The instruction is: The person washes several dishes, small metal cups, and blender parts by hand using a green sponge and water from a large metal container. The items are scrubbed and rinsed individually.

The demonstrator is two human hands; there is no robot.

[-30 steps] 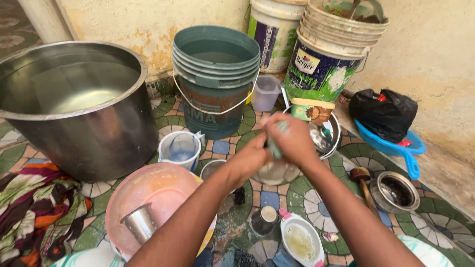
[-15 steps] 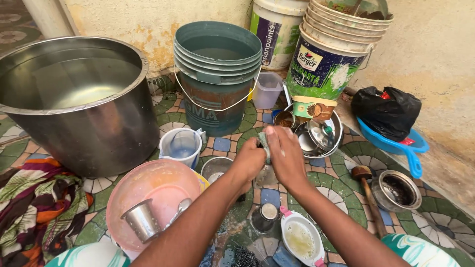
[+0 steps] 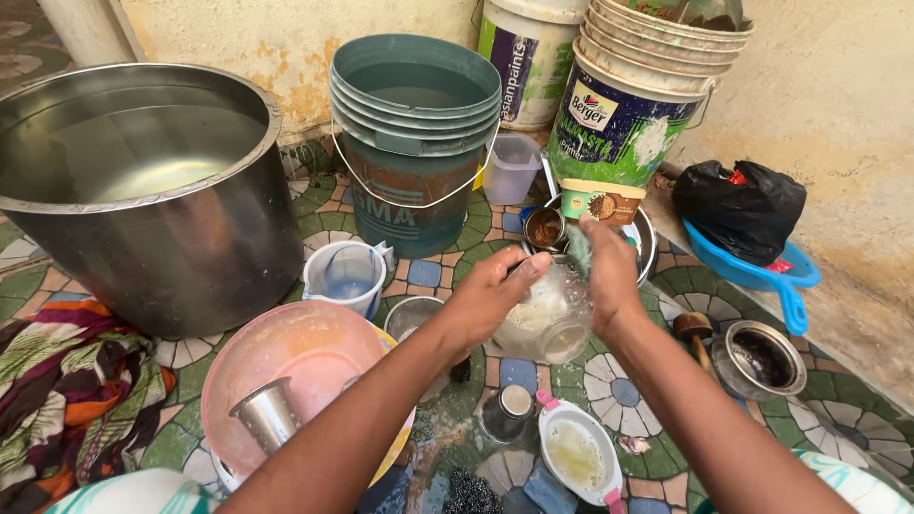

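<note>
You hold a clear, soapy glass jar (image 3: 545, 319) in the middle of the frame, up over the patterned tile floor (image 3: 619, 381). Your left hand (image 3: 490, 295) comes in from the lower left and wraps around the jar's side, fingers curled on the glass. Your right hand (image 3: 609, 271) comes in from the lower right and is closed on a small green scrub pad (image 3: 578, 246), which it presses on the upper right part of the jar.

The jar lies tilted. Its open mouth points down and toward you, a bit to the right, and its bottom points up and away. So the long line of the jar runs from the upper middle of the frame down toward the lower right. Both hands touch the jar, one on each side.

Just below the jar, on the floor, sit a small steel cup (image 3: 505, 409) and a white oval dish with pink handles (image 3: 579, 455). To the lower left is a round pink plastic tub (image 3: 286, 366) with a steel tumbler (image 3: 268, 414) in it. A big steel pot of water (image 3: 143, 190) fills the upper left, and a green plastic bucket (image 3: 414, 143) stands at the top middle.
</note>
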